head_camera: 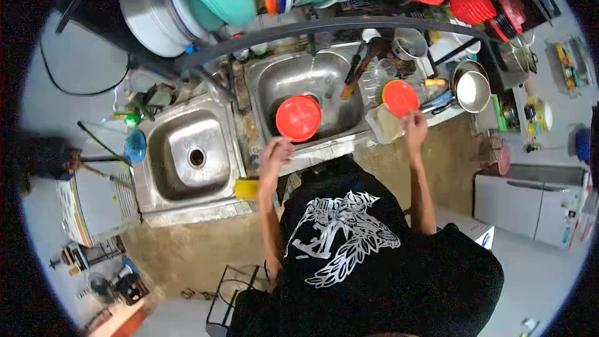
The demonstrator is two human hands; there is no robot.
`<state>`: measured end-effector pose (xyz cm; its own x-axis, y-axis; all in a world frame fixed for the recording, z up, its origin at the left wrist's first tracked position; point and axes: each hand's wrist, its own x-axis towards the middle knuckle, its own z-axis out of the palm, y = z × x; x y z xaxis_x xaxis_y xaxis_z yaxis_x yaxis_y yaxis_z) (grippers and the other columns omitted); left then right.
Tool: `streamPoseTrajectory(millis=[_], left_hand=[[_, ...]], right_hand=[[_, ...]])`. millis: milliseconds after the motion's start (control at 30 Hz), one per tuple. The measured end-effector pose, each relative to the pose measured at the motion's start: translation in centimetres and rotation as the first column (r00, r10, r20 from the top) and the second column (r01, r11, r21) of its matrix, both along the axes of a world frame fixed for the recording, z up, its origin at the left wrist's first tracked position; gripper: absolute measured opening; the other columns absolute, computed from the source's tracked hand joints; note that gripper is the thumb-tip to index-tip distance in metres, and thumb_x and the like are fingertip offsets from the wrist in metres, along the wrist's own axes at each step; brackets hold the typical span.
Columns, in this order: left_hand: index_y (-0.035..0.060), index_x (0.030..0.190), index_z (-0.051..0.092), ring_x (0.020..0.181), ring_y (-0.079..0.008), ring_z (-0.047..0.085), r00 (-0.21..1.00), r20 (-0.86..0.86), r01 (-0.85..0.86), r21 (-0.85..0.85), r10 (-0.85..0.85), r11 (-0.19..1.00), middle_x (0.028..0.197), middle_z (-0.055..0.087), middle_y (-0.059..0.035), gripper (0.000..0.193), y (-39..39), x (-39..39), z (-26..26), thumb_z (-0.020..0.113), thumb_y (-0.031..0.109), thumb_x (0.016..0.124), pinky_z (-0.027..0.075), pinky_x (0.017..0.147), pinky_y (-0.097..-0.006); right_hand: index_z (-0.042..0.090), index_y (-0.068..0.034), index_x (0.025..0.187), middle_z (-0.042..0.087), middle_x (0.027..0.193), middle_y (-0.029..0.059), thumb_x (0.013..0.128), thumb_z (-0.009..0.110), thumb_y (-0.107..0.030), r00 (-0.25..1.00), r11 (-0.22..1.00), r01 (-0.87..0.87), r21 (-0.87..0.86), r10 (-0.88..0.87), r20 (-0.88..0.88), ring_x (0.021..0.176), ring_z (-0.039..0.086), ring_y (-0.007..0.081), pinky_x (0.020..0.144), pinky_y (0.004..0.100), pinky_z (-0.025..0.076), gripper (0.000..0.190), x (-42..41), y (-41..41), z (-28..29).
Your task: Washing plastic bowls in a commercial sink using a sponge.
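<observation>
In the head view, my left hand (277, 152) is at the front edge of the right-hand steel sink (327, 70), beside the lower rim of a round red plastic lid or dish (298, 118) over the basin. Whether its fingers grip that rim is unclear. My right hand (414, 127), fingers bent together, is at the lower edge of a second round red plastic piece (401, 97) on the drainboard. A yellow-rimmed piece lies under this one, and a translucent plastic container (384, 124) is just left of the hand. Contact there is also hard to make out.
A second steel sink (187, 187) is at left, with a yellow block or sponge (246, 189) near its right edge. Wooden-handled utensils (358, 77) lean at the basin's right side. Pans (472, 91) sit farther right. A dark rack bar (337, 23) crosses above, below stacked plates.
</observation>
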<state>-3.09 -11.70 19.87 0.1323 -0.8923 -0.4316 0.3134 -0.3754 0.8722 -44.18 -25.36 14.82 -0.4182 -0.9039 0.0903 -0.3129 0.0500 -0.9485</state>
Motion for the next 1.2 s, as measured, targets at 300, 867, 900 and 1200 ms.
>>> streamPoseTrajectory(millis=[300, 867, 900, 1200], left_hand=[[0.0052, 0.116, 0.057, 0.077, -0.0100, 0.058, 0.845, 0.243, 0.529, -0.258, -0.476, 0.808, 0.089, 0.063, -0.0025, 0.024, -15.6, -16.6, -6.7, 0.054, 0.023, 0.099, 0.048, 0.065, -0.0239], [-0.0004, 0.105, 0.069, 0.075, -0.0172, 0.065, 0.618, 0.509, 0.631, 0.134, -0.599, 0.764, 0.087, 0.070, -0.0065, 0.034, -28.0, -27.6, -17.7, 0.067, 0.022, 0.080, 0.053, 0.067, -0.0347], [-0.0007, 0.108, 0.068, 0.076, -0.0176, 0.065, 0.632, 0.541, 0.623, 0.072, -0.556, 0.779, 0.089, 0.070, -0.0073, 0.035, -27.9, -27.6, -18.6, 0.067, 0.021, 0.080, 0.053, 0.068, -0.0343], [0.0004, 0.118, 0.058, 0.091, -0.0208, 0.064, 0.808, 0.070, 0.585, 0.036, -0.586, 0.810, 0.105, 0.066, -0.0114, 0.037, -28.7, -27.5, -19.4, 0.059, -0.004, 0.081, 0.056, 0.072, -0.0353]], right_hand=[[0.059, 0.007, 0.098, 0.063, 0.072, 0.0076, 0.089, 0.067, -0.044, 0.999, 0.937, -0.049, 0.345, 0.048, 0.011, 0.058, 0.060, 0.0150, 0.050, 0.0284, 0.048, 0.053, -8.8, -2.0, -10.2], [0.059, 0.000, 0.114, 0.069, 0.087, 0.0083, 0.089, 0.066, -0.013, 0.803, 0.908, -0.126, 0.400, -0.144, 0.579, 0.072, 0.066, 0.0158, 0.053, 0.0299, 0.055, 0.028, -4.8, -4.5, -13.7], [0.058, 0.000, 0.116, 0.068, 0.088, 0.0089, 0.089, 0.066, -0.010, 0.764, 0.911, -0.118, 0.395, -0.171, 0.622, 0.070, 0.066, 0.0162, 0.053, 0.0303, 0.056, 0.030, -4.6, -4.4, -13.5], [0.061, -0.005, 0.113, 0.069, 0.088, 0.0053, 0.086, 0.068, -0.003, 0.729, 0.950, -0.128, 0.284, -0.104, 0.677, 0.062, 0.062, 0.0115, 0.049, 0.0258, 0.051, 0.028, -4.0, -3.7, -9.4]])
